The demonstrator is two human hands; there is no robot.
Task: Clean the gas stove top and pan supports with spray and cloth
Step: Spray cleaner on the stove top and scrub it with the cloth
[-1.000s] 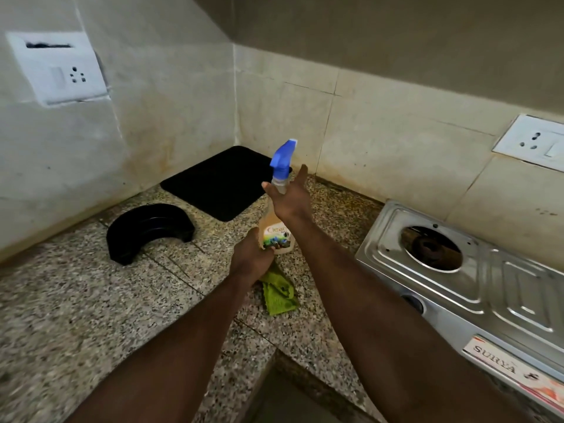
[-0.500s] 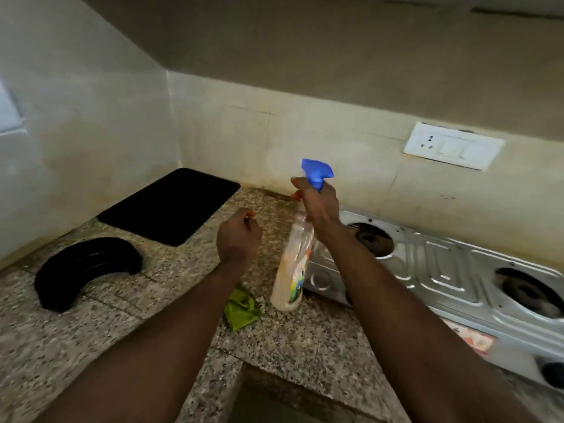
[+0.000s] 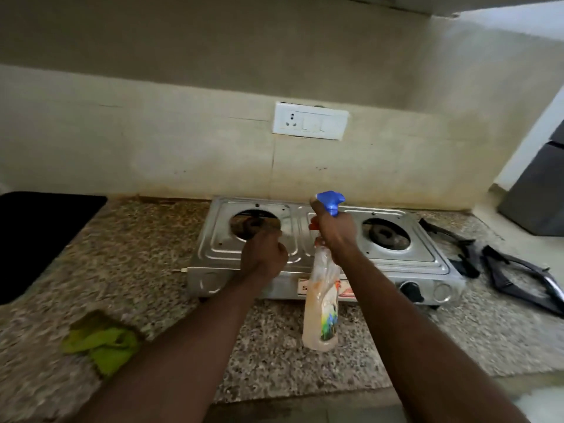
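A steel two-burner gas stove [image 3: 308, 257] stands against the back wall with both burners bare. My right hand [image 3: 334, 232] grips the neck of a spray bottle [image 3: 323, 303] with a blue trigger head, held in the air over the stove's front edge. My left hand [image 3: 264, 254] hovers over the left side of the stove top with its fingers curled and nothing in it. A green cloth [image 3: 102, 340] lies crumpled on the granite counter at the lower left. Two black pan supports [image 3: 506, 270] lie on the counter to the right of the stove.
A black mat [image 3: 39, 236] lies on the granite counter [image 3: 131, 264] at the far left. A white socket plate [image 3: 310, 120] sits on the tiled wall above the stove. The counter's front edge runs along the bottom. A dark appliance [image 3: 540, 190] stands at the far right.
The view has swung right, bringing the whole stove in. My right hand has carried the bottle over the stove's front. My left hand has left the cloth behind and moved over the stove top.
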